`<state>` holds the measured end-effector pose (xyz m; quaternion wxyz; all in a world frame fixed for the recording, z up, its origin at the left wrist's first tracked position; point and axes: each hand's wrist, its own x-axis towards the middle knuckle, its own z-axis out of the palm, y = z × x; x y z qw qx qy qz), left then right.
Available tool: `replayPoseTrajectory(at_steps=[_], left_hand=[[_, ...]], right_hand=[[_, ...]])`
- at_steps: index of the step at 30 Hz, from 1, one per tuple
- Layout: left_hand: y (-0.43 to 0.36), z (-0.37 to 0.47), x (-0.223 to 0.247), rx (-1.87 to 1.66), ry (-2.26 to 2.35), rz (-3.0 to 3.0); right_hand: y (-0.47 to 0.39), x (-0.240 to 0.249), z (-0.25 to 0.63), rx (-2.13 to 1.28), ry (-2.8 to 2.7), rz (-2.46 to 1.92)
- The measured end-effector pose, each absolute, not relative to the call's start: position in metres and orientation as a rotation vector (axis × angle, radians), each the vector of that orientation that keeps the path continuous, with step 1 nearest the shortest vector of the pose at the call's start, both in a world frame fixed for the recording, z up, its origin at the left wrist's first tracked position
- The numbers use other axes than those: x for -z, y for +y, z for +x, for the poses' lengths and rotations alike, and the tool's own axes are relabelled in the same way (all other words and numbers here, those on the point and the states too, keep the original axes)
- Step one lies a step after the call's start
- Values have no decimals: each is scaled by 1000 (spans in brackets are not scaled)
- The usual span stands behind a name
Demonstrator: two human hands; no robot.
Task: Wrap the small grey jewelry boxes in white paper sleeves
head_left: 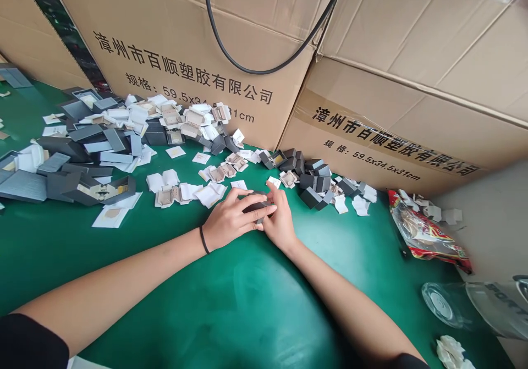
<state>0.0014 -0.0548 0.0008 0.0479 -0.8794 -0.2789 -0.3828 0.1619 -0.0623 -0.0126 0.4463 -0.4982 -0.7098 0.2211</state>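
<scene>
Between my two hands sits a small dark grey box, mostly covered by fingers. My left hand curls over its left side and top, with a black band round the wrist. On the other side my right hand grips the box, thumb and fingers pressed to it. Just beyond lie white paper pieces and beige box inserts. To the right of my hands is a pile of small dark boxes. Whether the held box is open is hidden.
A large heap of dark boxes and papers covers the left of the green table. Tall cardboard cartons stand behind, with a black cable hanging down. At right lie a red snack bag, a clear bottle and crumpled tissue.
</scene>
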Motion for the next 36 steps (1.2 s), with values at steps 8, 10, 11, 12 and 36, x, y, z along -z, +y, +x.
replayPoseTrajectory(at_steps=[8, 10, 11, 12, 36], left_hand=[[-56, 5, -4, 1300, -1004, -2646], [-54, 8, -4, 1310, -1016, -2655], [-52, 10, -5, 1315, -1027, -2659], [-48, 13, -6, 1321, -1033, -2664], [41, 152, -11, 570, -752, -2912]], right_hand=[[-62, 16, 159, -424, -1912, -1046], [-59, 14, 163, -397, -1946, -1026], [-57, 13, 166, -384, -1968, -1021], [-53, 12, 171, -363, -1987, -1010], [-4, 29, 268, 227, -1813, -1934]])
